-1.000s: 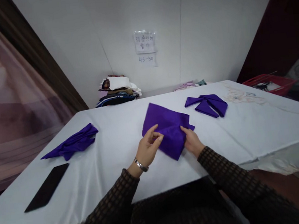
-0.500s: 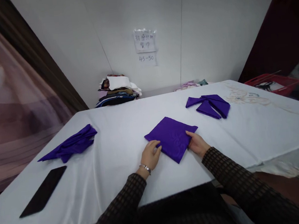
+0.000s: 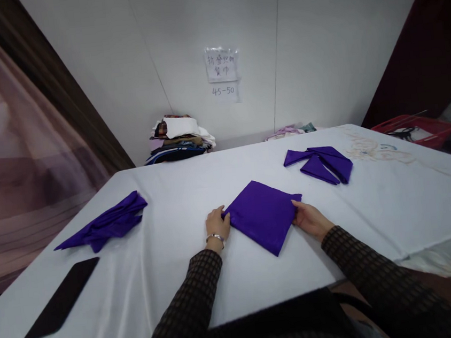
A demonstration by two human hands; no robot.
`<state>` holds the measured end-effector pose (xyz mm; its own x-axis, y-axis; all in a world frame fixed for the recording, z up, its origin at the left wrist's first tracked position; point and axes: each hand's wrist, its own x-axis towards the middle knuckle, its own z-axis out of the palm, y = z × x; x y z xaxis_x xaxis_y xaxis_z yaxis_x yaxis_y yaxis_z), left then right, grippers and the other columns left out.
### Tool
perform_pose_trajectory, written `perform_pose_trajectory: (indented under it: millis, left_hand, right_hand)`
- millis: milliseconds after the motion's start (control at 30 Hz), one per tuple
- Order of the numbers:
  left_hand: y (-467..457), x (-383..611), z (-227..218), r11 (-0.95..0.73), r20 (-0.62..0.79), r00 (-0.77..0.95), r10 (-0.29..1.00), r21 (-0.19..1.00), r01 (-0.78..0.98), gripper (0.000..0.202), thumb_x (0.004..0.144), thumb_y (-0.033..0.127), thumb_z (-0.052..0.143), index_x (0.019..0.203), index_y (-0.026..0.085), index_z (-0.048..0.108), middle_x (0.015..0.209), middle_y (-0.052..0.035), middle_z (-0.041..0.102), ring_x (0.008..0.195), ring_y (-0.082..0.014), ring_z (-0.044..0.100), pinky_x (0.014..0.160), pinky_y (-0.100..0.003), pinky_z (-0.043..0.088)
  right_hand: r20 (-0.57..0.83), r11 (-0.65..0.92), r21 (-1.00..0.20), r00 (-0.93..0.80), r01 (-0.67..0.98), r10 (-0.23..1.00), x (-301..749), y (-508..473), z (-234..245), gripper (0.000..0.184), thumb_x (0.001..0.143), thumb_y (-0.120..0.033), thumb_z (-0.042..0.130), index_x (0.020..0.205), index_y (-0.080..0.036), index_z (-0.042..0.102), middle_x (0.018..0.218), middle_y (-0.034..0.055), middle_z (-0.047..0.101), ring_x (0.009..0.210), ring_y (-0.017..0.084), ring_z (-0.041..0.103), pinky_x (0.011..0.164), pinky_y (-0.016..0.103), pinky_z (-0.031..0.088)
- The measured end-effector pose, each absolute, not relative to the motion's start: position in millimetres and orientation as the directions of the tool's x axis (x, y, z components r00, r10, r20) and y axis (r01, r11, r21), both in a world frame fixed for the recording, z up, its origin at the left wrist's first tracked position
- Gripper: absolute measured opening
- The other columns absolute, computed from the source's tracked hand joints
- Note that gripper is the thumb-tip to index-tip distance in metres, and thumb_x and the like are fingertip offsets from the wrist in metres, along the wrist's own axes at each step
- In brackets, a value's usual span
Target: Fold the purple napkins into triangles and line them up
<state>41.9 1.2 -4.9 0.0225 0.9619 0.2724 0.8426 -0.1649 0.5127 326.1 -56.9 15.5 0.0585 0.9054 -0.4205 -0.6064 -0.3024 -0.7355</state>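
Observation:
A purple cloth napkin (image 3: 265, 216), folded into a square, lies like a diamond on the white tablecloth in front of me. Its left corner is between the thumb and fingers of my left hand (image 3: 217, 226), which wears a bracelet (image 3: 215, 238). At the opposite corner, my right hand (image 3: 312, 220) pinches the edge, thumb on top and the other fingers partly hidden beneath the cloth. One corner points toward me, and the upper face looks smooth.
Left lies a crumpled purple napkin (image 3: 106, 222) above a dark flat panel (image 3: 64, 299). Another folded purple napkin (image 3: 322, 164) sits back right. A stack of folded cloths (image 3: 179, 136) stands by the wall; a red basket (image 3: 434, 139) is beyond the far right edge.
My left hand has moved left and slightly away from me to the napkin's left corner, closing on it. My right hand has shifted slightly right. The napkin's patterned patch no longer shows.

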Motion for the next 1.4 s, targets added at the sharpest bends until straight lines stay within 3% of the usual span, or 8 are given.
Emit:
perform_pose_trajectory:
  millis: [333, 567, 800, 1000, 1100, 1267, 1400]
  left_hand:
    - [9, 36, -11, -0.195, 0.293, 0.032, 0.956, 0.547, 0.814, 0.036, 0.078, 0.027, 0.049, 0.108, 0.013, 0.061, 0.098, -0.0104, 0.066, 0.096, -0.0256, 0.057, 0.091, -0.039, 0.043]
    - [10, 36, -12, -0.202, 0.299, 0.039, 0.953, 0.536, 0.82, 0.035, 0.078, 0.031, 0.048, 0.105, 0.014, 0.062, 0.101, -0.011, 0.066, 0.097, -0.0262, 0.057, 0.091, -0.039, 0.043]
    - [8, 36, -10, -0.194, 0.285, 0.038, 0.958, 0.542, 0.818, 0.033, 0.079, 0.031, 0.048, 0.104, 0.016, 0.063, 0.102, -0.0099, 0.066, 0.098, -0.0257, 0.057, 0.091, -0.038, 0.043]
    - [7, 37, -9, -0.202, 0.288, 0.054, 0.956, 0.517, 0.831, 0.031, 0.078, 0.028, 0.048, 0.104, 0.017, 0.063, 0.101, -0.0092, 0.066, 0.098, -0.0256, 0.057, 0.091, -0.039, 0.043]
    - [7, 37, -9, -0.205, 0.283, 0.063, 0.957, 0.507, 0.838, 0.031, 0.078, 0.026, 0.048, 0.104, 0.017, 0.063, 0.102, -0.0091, 0.066, 0.099, -0.0257, 0.057, 0.091, -0.039, 0.042]
    - [7, 37, -8, -0.216, 0.294, 0.064, 0.954, 0.517, 0.828, 0.031, 0.079, 0.029, 0.048, 0.104, 0.017, 0.063, 0.103, -0.0093, 0.066, 0.1, -0.0258, 0.056, 0.091, -0.038, 0.042]
    - [6, 38, -8, -0.206, 0.297, 0.048, 0.954, 0.53, 0.822, 0.03, 0.08, 0.031, 0.047, 0.102, 0.019, 0.063, 0.102, -0.0081, 0.066, 0.101, -0.0254, 0.057, 0.092, -0.039, 0.042]
  right_hand:
    - [-0.347, -0.274, -0.874, 0.123, -0.401, 0.93, 346, -62, 18, 0.012, 0.081, -0.009, 0.053, 0.09, -0.015, 0.057, 0.074, 0.0047, 0.068, 0.06, 0.014, 0.065, 0.056, 0.027, 0.055]
    - [-0.354, -0.292, -0.92, 0.235, -0.26, 0.905, 362, -54, 24, 0.006, 0.079, -0.011, 0.06, 0.079, -0.013, 0.055, 0.063, 0.0052, 0.066, 0.05, 0.015, 0.064, 0.044, 0.024, 0.052]
    - [-0.338, -0.3, -0.939, 0.308, -0.167, 0.889, 369, -41, 21, 0.015, 0.073, -0.008, 0.065, 0.081, -0.015, 0.053, 0.055, 0.0036, 0.065, 0.041, 0.016, 0.061, 0.034, 0.02, 0.044]
    - [-0.235, -0.251, -0.968, 0.372, -0.006, 0.898, 373, -35, 15, 0.02, 0.068, -0.006, 0.064, 0.083, -0.015, 0.055, 0.046, -0.0016, 0.06, 0.037, 0.014, 0.058, 0.031, 0.016, 0.034]
    - [-0.142, -0.204, -0.971, 0.385, 0.125, 0.912, 376, -33, 12, 0.022, 0.067, -0.005, 0.062, 0.085, -0.015, 0.057, 0.046, -0.0045, 0.058, 0.036, 0.011, 0.054, 0.032, 0.016, 0.03]
    - [0.02, -0.119, -0.931, 0.374, 0.345, 0.927, 383, -31, 5, 0.025, 0.066, -0.008, 0.057, 0.089, -0.017, 0.061, 0.052, -0.0072, 0.056, 0.043, 0.009, 0.053, 0.046, 0.02, 0.039]
    - [0.084, -0.112, -0.874, 0.372, 0.474, 0.925, 388, -27, -3, 0.026, 0.067, -0.012, 0.055, 0.091, -0.018, 0.063, 0.057, -0.0066, 0.056, 0.047, 0.011, 0.052, 0.052, 0.024, 0.039]
